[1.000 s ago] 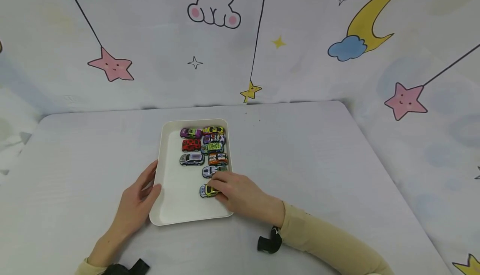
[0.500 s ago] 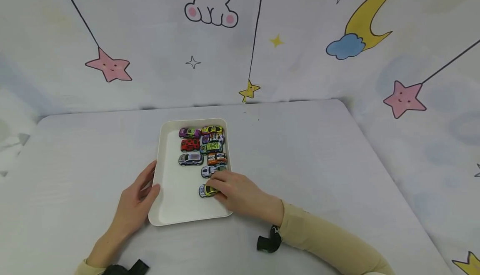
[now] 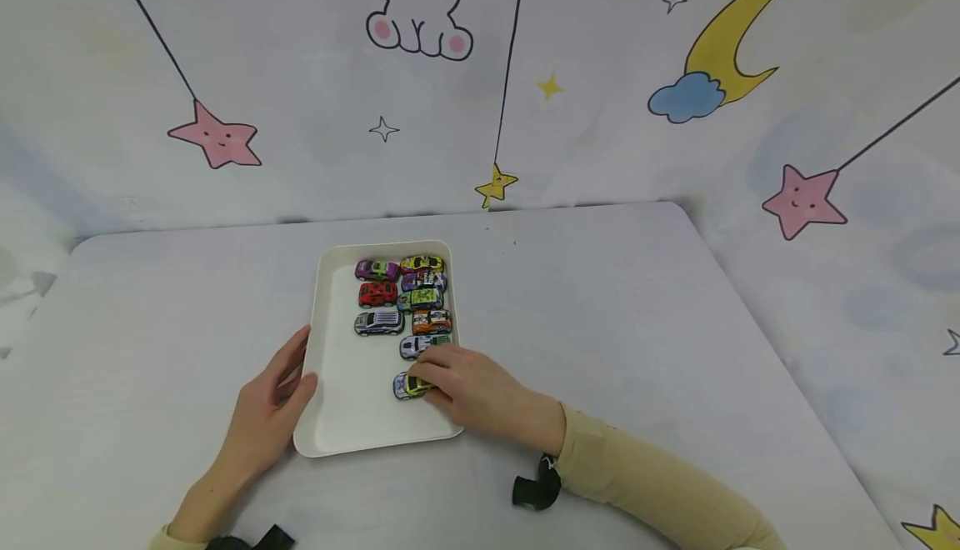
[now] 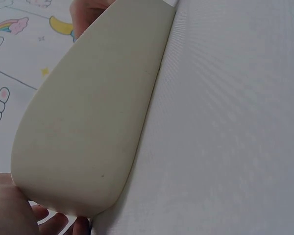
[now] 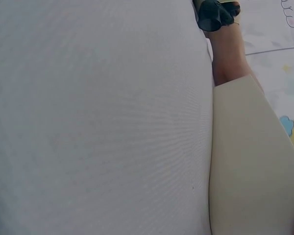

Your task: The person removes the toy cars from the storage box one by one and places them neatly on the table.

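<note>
Grip of the right hand (image 3: 483, 392) pinches a yellow-and-white toy car (image 3: 407, 386)

It sits lower-centre of frame, within a white rectangular plastic tray (image 3: 352, 421) held at its left side by the left hand (image 3: 262, 417). Neither hold has visibly shifted, so the car's handling seems unfinished.
</note>
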`<state>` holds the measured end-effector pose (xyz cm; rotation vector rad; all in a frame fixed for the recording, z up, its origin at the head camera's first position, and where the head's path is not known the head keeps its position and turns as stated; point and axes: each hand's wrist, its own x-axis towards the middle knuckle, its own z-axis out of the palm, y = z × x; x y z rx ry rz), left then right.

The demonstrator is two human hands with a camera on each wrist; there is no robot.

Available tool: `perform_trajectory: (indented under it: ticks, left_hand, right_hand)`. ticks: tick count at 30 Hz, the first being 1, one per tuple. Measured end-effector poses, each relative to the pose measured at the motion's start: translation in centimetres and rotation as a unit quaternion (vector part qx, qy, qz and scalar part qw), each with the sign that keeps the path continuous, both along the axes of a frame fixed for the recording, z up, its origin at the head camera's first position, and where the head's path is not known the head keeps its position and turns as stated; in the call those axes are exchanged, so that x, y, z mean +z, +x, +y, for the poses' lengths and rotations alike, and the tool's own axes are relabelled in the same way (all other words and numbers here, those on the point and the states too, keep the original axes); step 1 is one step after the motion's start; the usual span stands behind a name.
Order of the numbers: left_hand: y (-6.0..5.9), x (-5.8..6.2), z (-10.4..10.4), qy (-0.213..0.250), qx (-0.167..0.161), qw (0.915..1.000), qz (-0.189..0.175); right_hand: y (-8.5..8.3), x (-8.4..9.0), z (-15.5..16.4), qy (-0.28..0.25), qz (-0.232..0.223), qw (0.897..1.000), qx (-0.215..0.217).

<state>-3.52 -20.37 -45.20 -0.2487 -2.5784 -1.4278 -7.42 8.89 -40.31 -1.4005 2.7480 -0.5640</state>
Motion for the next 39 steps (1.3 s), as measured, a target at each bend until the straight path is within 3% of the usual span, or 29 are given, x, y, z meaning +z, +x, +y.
perform_trajectory:
  ticks: [27,39]
  left_hand:
    - [0.06,0.03,0.03,0.002,-0.002,1.0000,0.007]
    - [0.11,0.10,0.05,0.006,-0.003,0.9999,0.008]
  right_hand:
    - [-0.30,0.24,0.45,-0.013,0.052,0.997,0.049]
    - [-0.63,0.88,0.77,-0.020,0.058,0.998,0.033]
